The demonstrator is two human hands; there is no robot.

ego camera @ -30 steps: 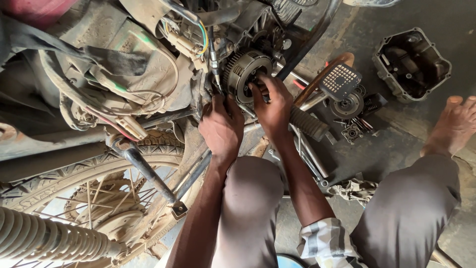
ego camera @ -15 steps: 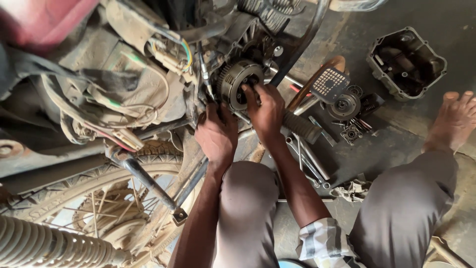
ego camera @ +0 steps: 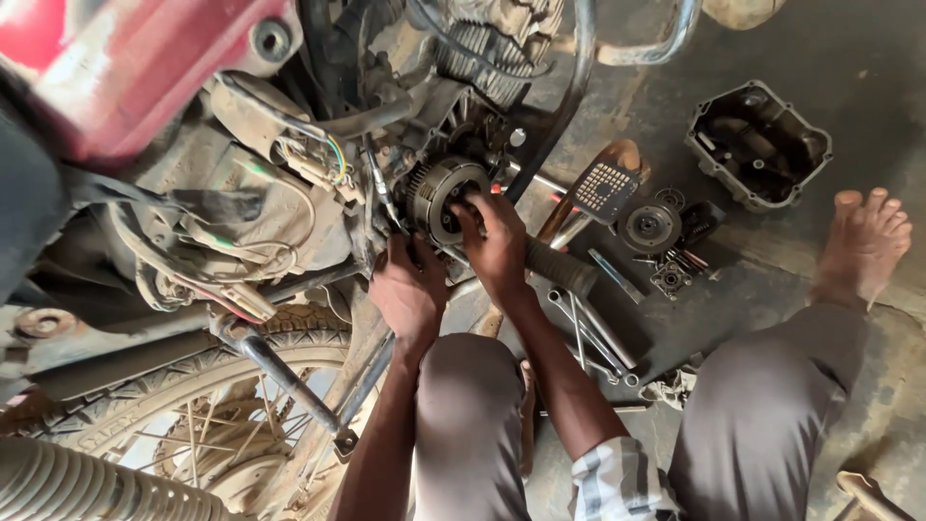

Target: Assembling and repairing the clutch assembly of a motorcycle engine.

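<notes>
The motorcycle [ego camera: 222, 222] lies tilted over the concrete floor [ego camera: 849, 39], engine side exposed; its spoked wheel [ego camera: 183, 425] sits below and left of the engine. The landmark is the clutch drum [ego camera: 439, 198], a round ribbed metal part seated in the open side of the engine, just right of a bundle of coloured wires [ego camera: 309, 154].

Well right of the clutch drum, an engine cover [ego camera: 762, 145] lies open side up on the floor. Between the clutch drum and the cover lie a foot peg with a gridded pad [ego camera: 606, 185], a small round disc part [ego camera: 648, 228] and several loose small parts. Below and right of the drum, long spanners [ego camera: 588, 333] lie on the floor. A bare foot [ego camera: 863, 246] rests on the floor below the cover.

The right hand [ego camera: 497, 246] is on the drum's right face, fingers curled against it; grip closed on the clutch drum. The left hand [ego camera: 410, 289] is just below the drum, fingers reaching up to its lower edge; whether its grip is closed cannot be told.
</notes>
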